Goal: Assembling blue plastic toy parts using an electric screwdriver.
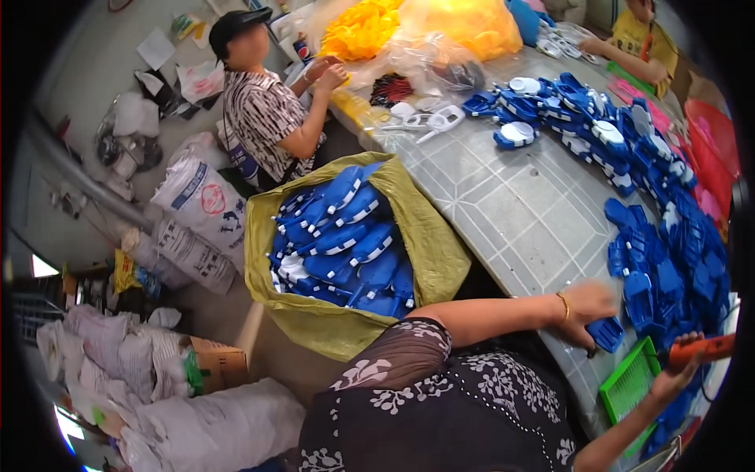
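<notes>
White sacks [220, 425] beside a brown cardboard box [220, 368], yellow packet [124, 271], grey pipe [106, 193]

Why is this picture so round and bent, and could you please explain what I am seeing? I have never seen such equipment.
There is no robot here. One wide fisheye camera, worn on a person's head, looks down, so straight edges bend near the rim.

The bare hands are the wearer's own. The left hand holds a blue piece near the edge of the grey table. The right hand grips an orange tool.

On the table lie a heap of blue parts, blue-and-white pieces and a green basket. Beside it stands an open yellow-green sack filled with blue-and-white items. Two other people are farther along the table.
</notes>
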Tool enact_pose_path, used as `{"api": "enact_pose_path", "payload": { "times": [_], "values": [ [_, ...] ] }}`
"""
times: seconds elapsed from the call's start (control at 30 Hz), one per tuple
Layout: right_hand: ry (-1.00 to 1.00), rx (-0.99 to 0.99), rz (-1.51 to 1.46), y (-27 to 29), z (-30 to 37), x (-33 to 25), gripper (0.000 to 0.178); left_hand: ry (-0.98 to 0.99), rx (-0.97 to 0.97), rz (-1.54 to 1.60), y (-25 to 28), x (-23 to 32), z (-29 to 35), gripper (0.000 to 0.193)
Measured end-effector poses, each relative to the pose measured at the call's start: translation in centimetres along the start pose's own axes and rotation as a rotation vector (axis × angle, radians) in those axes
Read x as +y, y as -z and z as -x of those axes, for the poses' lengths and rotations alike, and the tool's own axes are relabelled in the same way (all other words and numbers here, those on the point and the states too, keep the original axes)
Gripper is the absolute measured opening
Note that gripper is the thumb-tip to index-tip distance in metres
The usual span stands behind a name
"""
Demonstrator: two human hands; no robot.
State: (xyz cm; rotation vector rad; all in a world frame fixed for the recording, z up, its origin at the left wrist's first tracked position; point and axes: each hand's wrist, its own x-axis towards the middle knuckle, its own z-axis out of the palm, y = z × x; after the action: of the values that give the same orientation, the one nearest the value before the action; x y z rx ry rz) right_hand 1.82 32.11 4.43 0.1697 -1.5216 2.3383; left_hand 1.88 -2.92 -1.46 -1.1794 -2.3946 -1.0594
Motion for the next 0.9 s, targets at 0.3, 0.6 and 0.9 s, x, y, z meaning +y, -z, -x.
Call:
{"api": "enact_pose_path", "payload": {
  "times": [0.3,0.6,0.9],
  "values": [
    [0.316,0.141,0.313,-5.2,3.1,-0.7,0.058,0.027,-0.022,-0.012,-0.5,-0.5,0.2,0.068],
    [0.301,0.109,0.477,-7.0,4.8,-1.6,0.056,0.027,0.037,-0.009,-0.7,-0.4,0.2,0.065],
    [0.2,-0.012,0.277,-6.7,4.5,-0.4,0.046,0.04,0.021,-0.025,0.0,0.0,0.0,0.062]
  ]
}}
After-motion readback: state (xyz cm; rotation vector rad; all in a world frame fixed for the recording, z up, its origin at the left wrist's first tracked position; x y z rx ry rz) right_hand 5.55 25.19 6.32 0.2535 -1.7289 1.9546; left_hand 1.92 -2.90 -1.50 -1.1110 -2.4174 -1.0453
